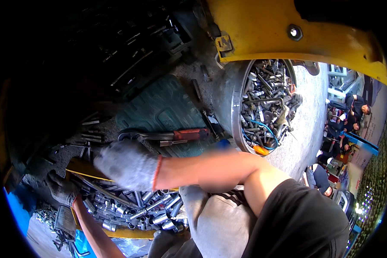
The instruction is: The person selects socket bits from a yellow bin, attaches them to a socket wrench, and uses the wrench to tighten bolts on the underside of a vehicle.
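Observation:
My right hand [127, 165], in a grey knit glove with an orange cuff, reaches across over the far edge of a yellow tray [135, 233]. Motion blurs its fingers, so whether they hold anything cannot be made out. Heaped in the tray are several shiny metal sockets [159, 218] and long bars. At the tray's left end is my left hand [62, 187], also gloved and mostly in shadow; its fingers look apart with nothing visible in them. Just beyond my right hand, a red-handled tool [189, 134] with a curved metal head lies on a green plastic case [159, 114].
A round metal tub [235, 103] full of mixed metal parts stands right of the case. Above it hangs a yellow metal panel [262, 32]. Loose metal pieces [91, 137] lie on the shaded ground at left. Several people [352, 109] are far off at right.

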The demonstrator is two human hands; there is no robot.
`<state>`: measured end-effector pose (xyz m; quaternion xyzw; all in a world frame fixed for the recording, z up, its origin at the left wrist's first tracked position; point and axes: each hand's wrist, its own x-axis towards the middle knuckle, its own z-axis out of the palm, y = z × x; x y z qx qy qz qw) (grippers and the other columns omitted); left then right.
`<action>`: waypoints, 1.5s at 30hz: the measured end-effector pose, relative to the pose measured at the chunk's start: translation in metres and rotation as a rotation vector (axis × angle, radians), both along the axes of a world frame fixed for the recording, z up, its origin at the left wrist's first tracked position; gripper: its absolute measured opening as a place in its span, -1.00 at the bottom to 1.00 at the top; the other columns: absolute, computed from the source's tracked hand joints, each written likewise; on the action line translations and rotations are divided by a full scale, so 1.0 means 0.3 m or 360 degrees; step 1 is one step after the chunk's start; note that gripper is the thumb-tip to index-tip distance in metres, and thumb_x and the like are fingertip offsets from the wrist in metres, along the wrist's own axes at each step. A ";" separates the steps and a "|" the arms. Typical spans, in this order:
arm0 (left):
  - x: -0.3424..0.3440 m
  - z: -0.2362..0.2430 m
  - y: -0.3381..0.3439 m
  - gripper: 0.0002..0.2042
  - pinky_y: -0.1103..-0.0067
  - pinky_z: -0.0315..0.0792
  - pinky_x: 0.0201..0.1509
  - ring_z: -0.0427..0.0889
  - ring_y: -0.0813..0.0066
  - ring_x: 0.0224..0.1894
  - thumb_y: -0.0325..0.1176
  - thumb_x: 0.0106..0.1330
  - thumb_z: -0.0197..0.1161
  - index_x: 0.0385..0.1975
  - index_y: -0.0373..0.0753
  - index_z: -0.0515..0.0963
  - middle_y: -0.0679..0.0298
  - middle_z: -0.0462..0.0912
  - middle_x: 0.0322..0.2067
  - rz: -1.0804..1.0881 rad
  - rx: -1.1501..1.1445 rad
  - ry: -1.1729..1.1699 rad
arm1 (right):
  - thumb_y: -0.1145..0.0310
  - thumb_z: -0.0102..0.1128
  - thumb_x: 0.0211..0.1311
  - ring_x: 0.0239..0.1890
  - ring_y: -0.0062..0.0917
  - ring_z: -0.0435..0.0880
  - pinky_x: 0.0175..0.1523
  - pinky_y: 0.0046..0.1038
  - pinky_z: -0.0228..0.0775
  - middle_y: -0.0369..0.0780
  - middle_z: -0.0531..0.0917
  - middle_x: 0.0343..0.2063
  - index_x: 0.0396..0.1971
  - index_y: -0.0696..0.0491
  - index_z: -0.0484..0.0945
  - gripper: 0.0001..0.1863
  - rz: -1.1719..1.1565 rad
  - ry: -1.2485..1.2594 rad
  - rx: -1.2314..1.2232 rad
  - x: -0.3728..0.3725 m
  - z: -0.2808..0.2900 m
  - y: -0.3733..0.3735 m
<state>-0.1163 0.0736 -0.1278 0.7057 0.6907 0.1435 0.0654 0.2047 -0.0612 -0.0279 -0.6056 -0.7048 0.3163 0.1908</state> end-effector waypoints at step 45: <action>0.144 0.120 -0.015 -0.74 0.19 0.51 -0.21 0.67 -0.14 -0.25 -0.18 0.45 0.11 -0.22 -0.21 0.67 -0.04 0.70 -0.29 0.0077 0.0111 -0.0100 | 0.40 0.13 0.19 0.04 -0.03 0.61 0.10 -0.18 0.49 0.06 0.53 0.14 -0.10 0.11 0.68 -0.70 -0.0665 -0.1496 -0.1205 0.506 -0.163 -0.260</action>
